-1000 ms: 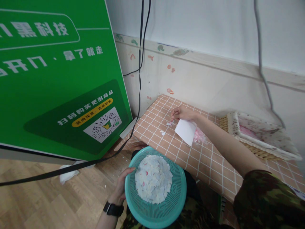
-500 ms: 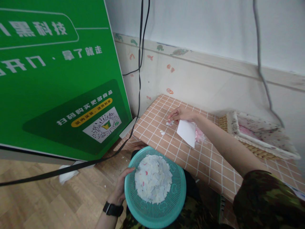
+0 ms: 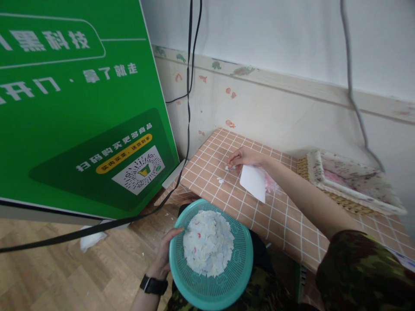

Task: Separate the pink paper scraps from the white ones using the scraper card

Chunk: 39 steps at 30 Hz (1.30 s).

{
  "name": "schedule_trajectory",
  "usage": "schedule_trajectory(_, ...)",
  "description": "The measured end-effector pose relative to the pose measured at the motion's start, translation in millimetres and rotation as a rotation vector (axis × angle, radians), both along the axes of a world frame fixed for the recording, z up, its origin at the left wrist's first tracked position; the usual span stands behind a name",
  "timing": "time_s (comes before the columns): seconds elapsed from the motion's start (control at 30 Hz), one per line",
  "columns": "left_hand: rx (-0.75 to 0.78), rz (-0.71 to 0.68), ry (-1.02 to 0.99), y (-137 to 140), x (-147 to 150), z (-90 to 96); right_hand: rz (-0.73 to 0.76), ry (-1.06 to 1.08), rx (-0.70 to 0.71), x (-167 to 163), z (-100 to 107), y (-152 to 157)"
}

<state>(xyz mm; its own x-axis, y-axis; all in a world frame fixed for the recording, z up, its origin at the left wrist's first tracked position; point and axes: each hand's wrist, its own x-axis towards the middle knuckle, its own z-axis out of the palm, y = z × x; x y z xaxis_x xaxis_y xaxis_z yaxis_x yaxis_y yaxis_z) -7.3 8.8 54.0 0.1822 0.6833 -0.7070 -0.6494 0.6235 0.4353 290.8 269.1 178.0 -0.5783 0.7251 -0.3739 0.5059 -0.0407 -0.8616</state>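
My left hand grips the rim of a round teal plastic colander at its left side, thumb over the edge. A heap of white paper scraps with a few pink bits fills its middle. Over the table, my right hand has its fingertips pinched together on small white scraps lying on the cloth. A folded-looking piece of white paper stands out below the right palm; how it is held is hidden. One more white scrap lies nearby. Pink shredded material shows behind the paper.
The table has a brown checked cover and meets the wall. A cloth-lined wicker basket stands at its right. On the left rises a big green panel, with a black strap crossing in front. A white bag-like thing lies on the floor.
The fingers of my right hand have drawn closer together over the scraps, and these have shifted slightly. My left hand and the colander stay put.
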Motion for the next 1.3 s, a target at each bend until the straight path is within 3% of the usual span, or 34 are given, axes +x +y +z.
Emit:
schedule_trajectory(0.23,-0.012,0.014,-0.019,-0.1,-0.8,-3.3,0.032,-0.074,0.035,-3.0,1.4,-2.7)
schedule_trajectory(0.57,0.007,-0.004,-0.034,0.5,0.7,1.2,0.069,-0.185,0.283,-4.2,-13.1,-1.8)
schedule_trajectory(0.7,0.015,0.003,-0.016,1.0,0.5,1.5,0.030,-0.157,0.256,-4.7,-13.6,-3.6)
schedule_trajectory(1.03,0.022,0.009,-0.024,0.6,1.1,1.9,-0.056,0.067,0.005,0.6,2.1,-8.0)
schedule_trajectory(1.3,-0.004,-0.002,-0.025,0.8,2.1,4.9,-0.041,0.019,0.130,7.2,-6.5,-1.1)
